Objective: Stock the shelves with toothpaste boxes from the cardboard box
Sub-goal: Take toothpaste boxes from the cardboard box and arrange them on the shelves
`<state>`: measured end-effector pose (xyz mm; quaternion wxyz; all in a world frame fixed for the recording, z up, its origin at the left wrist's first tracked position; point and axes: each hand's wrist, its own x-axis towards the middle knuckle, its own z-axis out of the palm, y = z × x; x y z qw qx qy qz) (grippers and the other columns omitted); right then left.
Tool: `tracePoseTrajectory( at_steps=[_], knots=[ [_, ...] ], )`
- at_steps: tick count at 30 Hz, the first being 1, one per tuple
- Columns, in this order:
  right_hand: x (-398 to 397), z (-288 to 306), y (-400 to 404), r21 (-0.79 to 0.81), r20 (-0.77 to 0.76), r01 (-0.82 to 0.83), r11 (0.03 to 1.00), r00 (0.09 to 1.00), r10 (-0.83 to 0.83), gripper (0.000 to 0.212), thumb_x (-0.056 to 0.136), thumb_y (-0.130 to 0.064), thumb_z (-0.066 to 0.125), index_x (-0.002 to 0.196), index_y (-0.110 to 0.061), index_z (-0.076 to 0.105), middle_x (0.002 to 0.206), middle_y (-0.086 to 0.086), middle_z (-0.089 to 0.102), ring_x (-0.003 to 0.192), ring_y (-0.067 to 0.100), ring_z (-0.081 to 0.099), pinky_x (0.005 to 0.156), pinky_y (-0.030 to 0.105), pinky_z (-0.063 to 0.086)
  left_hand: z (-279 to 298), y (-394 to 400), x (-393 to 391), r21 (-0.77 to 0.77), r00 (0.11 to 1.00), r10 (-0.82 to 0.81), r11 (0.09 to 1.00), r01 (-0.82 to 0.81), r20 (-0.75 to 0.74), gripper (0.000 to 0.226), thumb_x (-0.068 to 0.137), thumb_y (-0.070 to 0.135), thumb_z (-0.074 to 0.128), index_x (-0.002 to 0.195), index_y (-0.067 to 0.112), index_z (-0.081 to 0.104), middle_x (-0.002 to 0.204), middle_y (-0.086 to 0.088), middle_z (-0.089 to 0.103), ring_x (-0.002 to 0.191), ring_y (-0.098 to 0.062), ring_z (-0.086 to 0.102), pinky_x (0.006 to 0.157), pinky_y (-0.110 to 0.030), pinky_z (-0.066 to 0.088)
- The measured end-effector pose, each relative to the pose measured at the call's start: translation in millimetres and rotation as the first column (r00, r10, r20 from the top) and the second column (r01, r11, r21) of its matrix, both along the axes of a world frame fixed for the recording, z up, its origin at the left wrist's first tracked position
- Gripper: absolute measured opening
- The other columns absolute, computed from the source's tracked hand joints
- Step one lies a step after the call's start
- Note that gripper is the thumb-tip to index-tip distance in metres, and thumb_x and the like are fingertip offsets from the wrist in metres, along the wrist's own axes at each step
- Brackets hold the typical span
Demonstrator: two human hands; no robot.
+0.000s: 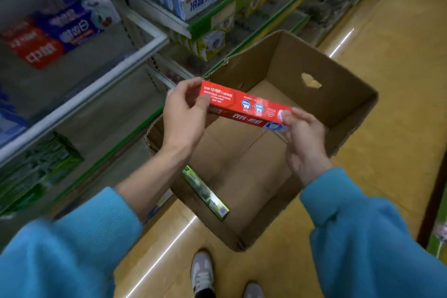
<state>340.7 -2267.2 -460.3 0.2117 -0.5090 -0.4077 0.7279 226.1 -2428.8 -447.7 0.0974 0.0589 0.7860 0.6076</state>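
Two hands are sharing one red toothpaste box point(244, 106): the left hand point(185, 116) is pinching one end, the right hand point(303, 135) the other. One open cardboard box point(338, 94) is sitting on the floor, and one green toothpaste box point(205, 192) is leaning against its near-left wall inside. Two shoes point(202, 271) are showing at the bottom edge.

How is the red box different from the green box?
The red box is held up over the cardboard box, gripped at its ends by the left hand and the right hand; the green box lies inside the cardboard box against its wall, untouched. The red box is sharp enough to show its printing; the green box looks blurrier. Both are long, thin cartons.
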Motion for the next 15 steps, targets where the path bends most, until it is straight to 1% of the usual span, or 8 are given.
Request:
tracePoseTrajectory(
  at_steps=[1, 3, 5, 7, 9, 11, 13, 15],
  knots=[
    [6, 14, 1, 0.054, -0.055, -0.033, 0.998, 0.998, 0.036, 0.031, 0.094, -0.014, 0.066, 0.123, -0.017, 0.055, 0.120, 0.005, 0.060, 0.112, 0.019, 0.063, 0.093, 0.035, 0.057, 10, -9, 12, 0.064, 1.000, 0.022, 0.998, -0.022, -0.001, 0.028, 0.093, 0.022, 0.064, 0.121, 0.028, 0.065, 0.122, -0.004, 0.065, 0.112, -0.015, 0.064, 0.093, -0.046, 0.058],
    [17, 38, -2, 0.169, -0.128, -0.113, 0.979, 0.983, 0.135, 0.030, 0.092, -0.016, 0.068, 0.120, -0.021, 0.059, 0.118, 0.001, 0.061, 0.114, 0.018, 0.063, 0.093, 0.035, 0.057, 27, -26, 37, 0.165, 0.998, 0.059, 0.985, -0.059, 0.009, 0.027, 0.099, 0.014, 0.062, 0.124, 0.024, 0.063, 0.121, -0.004, 0.067, 0.113, -0.014, 0.064, 0.094, -0.042, 0.058],
    [24, 57, -8, 0.281, -0.168, -0.191, 0.940, 0.955, 0.245, 0.032, 0.091, -0.017, 0.069, 0.122, -0.020, 0.061, 0.112, -0.003, 0.064, 0.112, 0.015, 0.064, 0.094, 0.034, 0.056, 39, -42, 55, 0.273, 0.995, 0.092, 0.957, -0.095, 0.024, 0.029, 0.100, 0.009, 0.059, 0.127, 0.021, 0.061, 0.123, -0.009, 0.067, 0.116, -0.019, 0.064, 0.098, -0.042, 0.056],
    [28, 70, -14, 0.358, -0.183, -0.252, 0.899, 0.925, 0.332, 0.036, 0.091, -0.017, 0.069, 0.126, -0.019, 0.062, 0.114, -0.002, 0.066, 0.115, 0.015, 0.064, 0.095, 0.035, 0.056, 45, -55, 67, 0.322, 0.992, 0.122, 0.939, -0.124, 0.025, 0.030, 0.100, 0.010, 0.059, 0.127, 0.024, 0.060, 0.125, -0.010, 0.067, 0.120, -0.023, 0.064, 0.101, -0.045, 0.055],
    [31, 79, -20, 0.382, -0.192, -0.294, 0.876, 0.902, 0.386, 0.041, 0.090, -0.019, 0.069, 0.129, -0.021, 0.060, 0.121, 0.000, 0.065, 0.119, 0.016, 0.061, 0.096, 0.035, 0.055, 50, -66, 75, 0.354, 0.989, 0.142, 0.924, -0.149, 0.045, 0.033, 0.101, 0.010, 0.057, 0.129, 0.026, 0.058, 0.127, -0.007, 0.066, 0.122, -0.021, 0.063, 0.099, -0.043, 0.056],
    [33, 84, -26, 0.401, -0.197, -0.344, 0.849, 0.873, 0.447, 0.041, 0.090, -0.019, 0.069, 0.129, -0.024, 0.061, 0.124, -0.001, 0.063, 0.122, 0.017, 0.060, 0.095, 0.035, 0.056, 56, -80, 84, 0.396, 0.988, 0.139, 0.905, -0.156, 0.071, 0.038, 0.102, 0.005, 0.053, 0.134, 0.025, 0.054, 0.128, -0.004, 0.066, 0.121, -0.019, 0.064, 0.093, -0.039, 0.058],
    [35, 88, -37, 0.415, -0.205, -0.406, 0.814, 0.830, 0.519, 0.037, 0.091, -0.016, 0.068, 0.126, -0.025, 0.064, 0.125, 0.000, 0.062, 0.122, 0.018, 0.060, 0.093, 0.037, 0.057, 59, -96, 93, 0.427, 0.983, 0.150, 0.886, -0.179, 0.102, 0.042, 0.102, 0.003, 0.052, 0.139, 0.023, 0.053, 0.130, -0.003, 0.066, 0.114, -0.021, 0.069, 0.086, -0.036, 0.061],
    [36, 90, -53, 0.414, -0.225, -0.443, 0.796, 0.797, 0.560, 0.034, 0.092, -0.015, 0.066, 0.125, -0.023, 0.065, 0.124, 0.001, 0.062, 0.121, 0.019, 0.061, 0.093, 0.040, 0.057, 62, -115, 102, 0.439, 0.973, 0.192, 0.868, -0.230, 0.132, 0.043, 0.101, 0.003, 0.055, 0.140, 0.022, 0.054, 0.130, -0.004, 0.066, 0.110, -0.024, 0.071, 0.083, -0.034, 0.061]
  ],
)
